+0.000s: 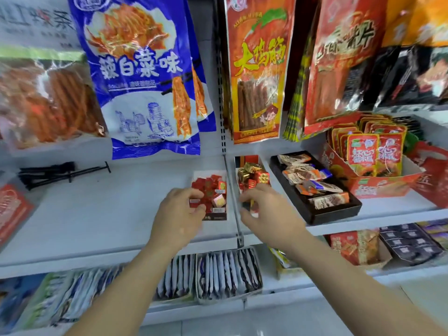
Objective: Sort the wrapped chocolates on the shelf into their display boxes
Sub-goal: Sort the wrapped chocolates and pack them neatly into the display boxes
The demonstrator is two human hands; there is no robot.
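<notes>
left hand (179,214) curling at red box (215,216) | right hand (264,209) curling over mixed box (242,159) | grips unclear | best: pinching single pieces, steadying the boxes

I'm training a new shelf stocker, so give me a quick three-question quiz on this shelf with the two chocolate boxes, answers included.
1. True or false: the black tray of wrapped bars lies to the right of both chocolate boxes.
2. What stands between the left box and the right box? A: a metal divider. B: a glass bottle. C: a stack of plates.
3. Fill in: the right box holds red and ____ wrapped chocolates.

Key: 1 true; 2 A; 3 gold.
</notes>
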